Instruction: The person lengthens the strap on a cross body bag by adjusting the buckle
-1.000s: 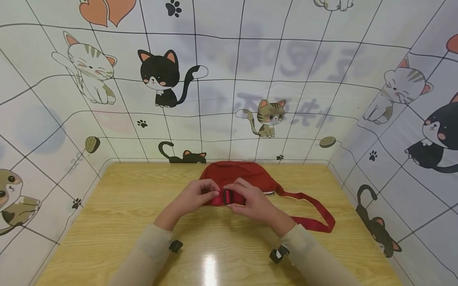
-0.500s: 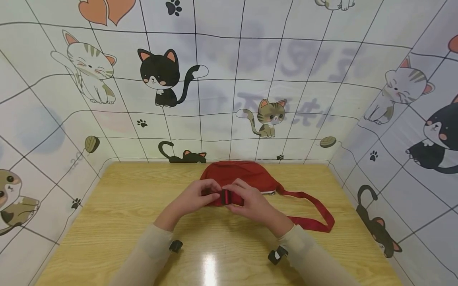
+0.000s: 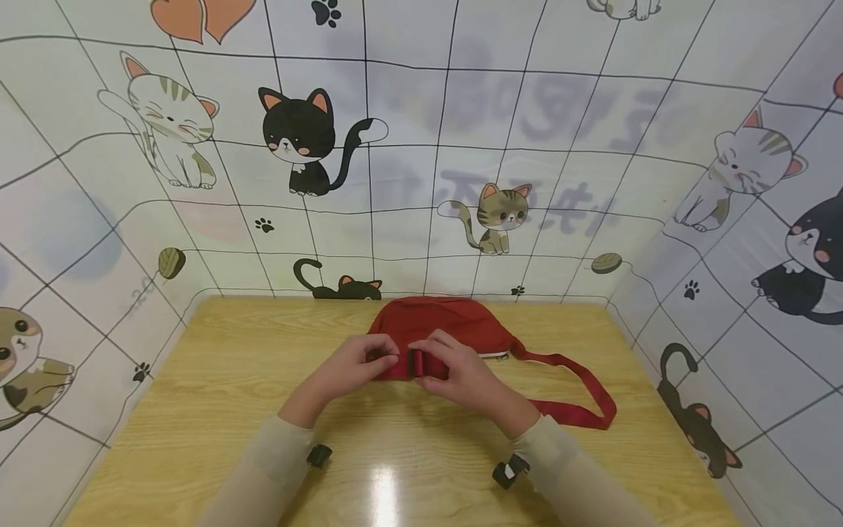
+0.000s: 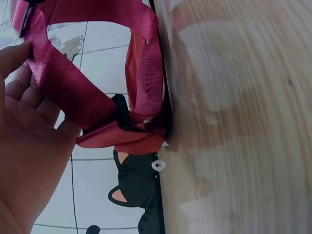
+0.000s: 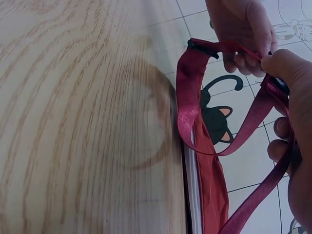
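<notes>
A red waist bag (image 3: 441, 318) lies at the back of the table, its zip edge facing me. In front of it both hands hold up its strap beside a black buckle (image 3: 416, 363). My left hand (image 3: 352, 362) pinches the strap (image 4: 68, 85) between thumb and fingers, just left of the buckle. From the other side my right hand (image 3: 467, 373) grips the buckle, which its thumb and fingers partly hide in the right wrist view. A second black strap fitting (image 5: 202, 48) sits farther along the webbing, close to the bag.
A long loop of red strap (image 3: 596, 391) trails over the wooden table (image 3: 263, 329) to the right of the bag. White cloth walls (image 3: 395, 168) printed with cats enclose the table at the back and sides. Both wrists wear small black devices (image 3: 510, 471).
My left hand has drawn back slightly to the left from the buckle, after both hands shifted it a little left. The right hand keeps its grip, and the bag stays put.
</notes>
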`<state>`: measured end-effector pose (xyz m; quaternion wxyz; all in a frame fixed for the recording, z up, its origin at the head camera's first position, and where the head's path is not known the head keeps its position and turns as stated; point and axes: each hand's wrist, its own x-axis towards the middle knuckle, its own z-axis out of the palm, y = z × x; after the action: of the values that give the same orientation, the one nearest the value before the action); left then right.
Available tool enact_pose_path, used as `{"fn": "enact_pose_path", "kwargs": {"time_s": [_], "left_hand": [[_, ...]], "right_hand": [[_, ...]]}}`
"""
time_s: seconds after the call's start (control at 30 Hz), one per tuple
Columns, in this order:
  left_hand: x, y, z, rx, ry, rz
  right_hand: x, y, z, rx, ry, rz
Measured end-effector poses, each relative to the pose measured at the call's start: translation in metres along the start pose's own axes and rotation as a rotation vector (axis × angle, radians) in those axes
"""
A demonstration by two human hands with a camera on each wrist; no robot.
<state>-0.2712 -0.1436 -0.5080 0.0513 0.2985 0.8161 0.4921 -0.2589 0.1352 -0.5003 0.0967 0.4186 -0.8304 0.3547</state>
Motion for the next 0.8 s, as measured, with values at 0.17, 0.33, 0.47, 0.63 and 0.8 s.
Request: {"fn": "enact_pose_path", "kwargs": {"time_s": [0.17, 0.33, 0.47, 0.63, 0.8], "left_hand": [[0.003, 0.006, 0.004, -0.008, -0.018, 0.009], [0.0, 0.002, 0.001, 0.036, -0.023, -0.02], [-0.006, -0.006, -0.003, 0.099, -0.022, -0.045], [-0.01, -0.008, -0.007, 0.095, -0.02, -0.039], [-0.007, -0.002, -0.006, 0.076, -0.019, -0.012]], "right_hand": [[0.002, -0.001, 0.004, -0.004, -0.014, 0.005], [0.001, -0.001, 0.006, 0.017, -0.007, 0.018], [0.0, 0.0, 0.004, 0.05, -0.008, 0.042], [0.0, 0.0, 0.004, 0.056, -0.016, 0.056], [0.001, -0.002, 0.004, 0.089, -0.015, 0.062]]}}
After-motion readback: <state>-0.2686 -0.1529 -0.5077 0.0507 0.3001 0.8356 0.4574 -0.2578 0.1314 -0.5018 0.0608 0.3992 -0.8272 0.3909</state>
